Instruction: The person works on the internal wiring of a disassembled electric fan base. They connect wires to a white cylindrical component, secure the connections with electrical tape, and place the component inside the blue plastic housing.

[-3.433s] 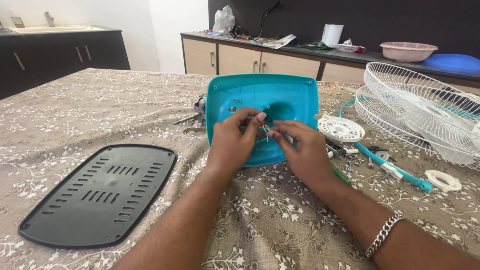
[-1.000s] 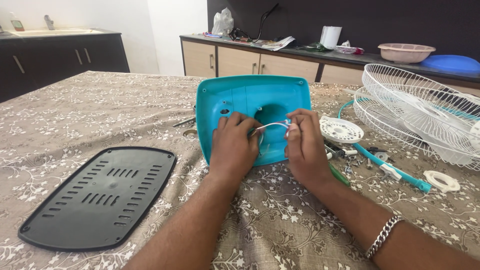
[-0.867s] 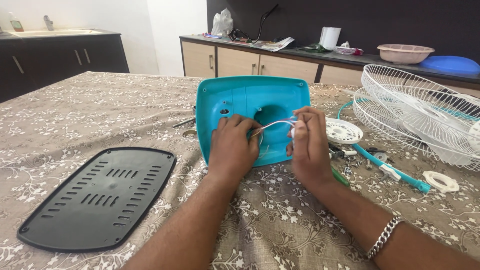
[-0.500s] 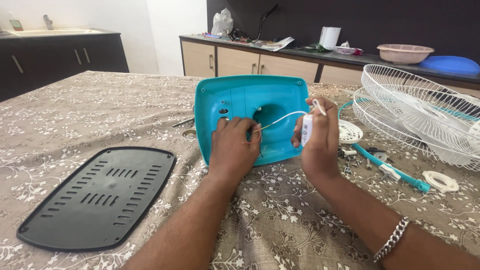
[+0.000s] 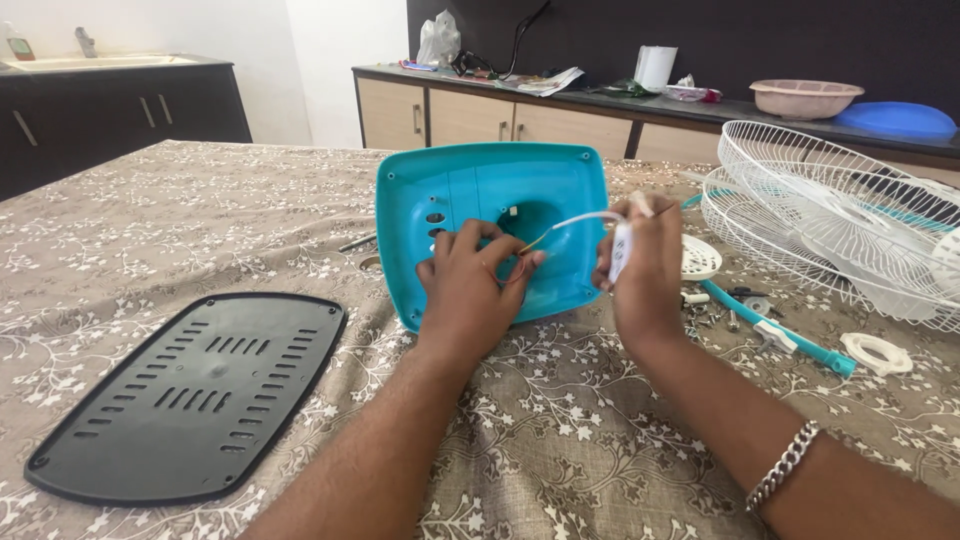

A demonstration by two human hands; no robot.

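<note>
A teal plastic fan base (image 5: 480,200) lies hollow side up on the patterned tablecloth (image 5: 560,430). My left hand (image 5: 470,290) rests inside it, fingertips pinching thin coloured wires (image 5: 527,250) near the central hole. My right hand (image 5: 645,265) is raised at the base's right edge and grips a small white part (image 5: 620,250) at the end of a white cable (image 5: 580,218) that runs back into the base.
A black vented bottom plate (image 5: 190,390) lies at the left. White wire fan guards (image 5: 830,220) rest at the right, with a teal rod (image 5: 770,325), a white ring (image 5: 876,352), a white round cap (image 5: 703,257) and small screws beside them. Cabinets with clutter stand behind.
My right hand has pulled the white cable and its part out of the base toward the right and lifted it. My left hand has stayed in the base on the wires.
</note>
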